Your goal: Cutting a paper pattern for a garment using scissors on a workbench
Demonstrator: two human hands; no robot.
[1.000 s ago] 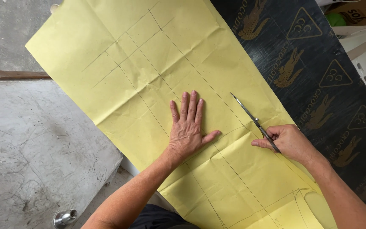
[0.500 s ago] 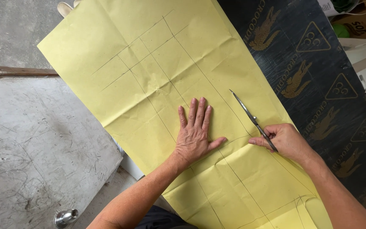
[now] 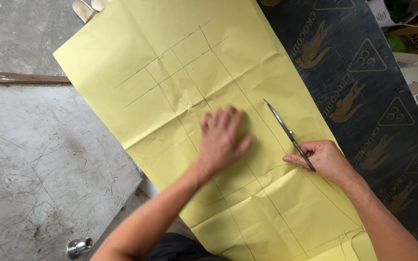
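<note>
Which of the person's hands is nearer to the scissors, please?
Right. The right hand grips the scissors by the handles, blades pointing away. The left hand lies flat on the yellow paper, beside the blades, not touching them.

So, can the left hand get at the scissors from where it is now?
Probably yes: the left hand lies flat on the yellow paper, only bare paper between it and the scissors held by the right hand.

left hand (image 3: pixel 223 140) flat on yellow paper (image 3: pixel 170 63), right hand (image 3: pixel 322 159) gripping scissors (image 3: pixel 284 128)
</note>
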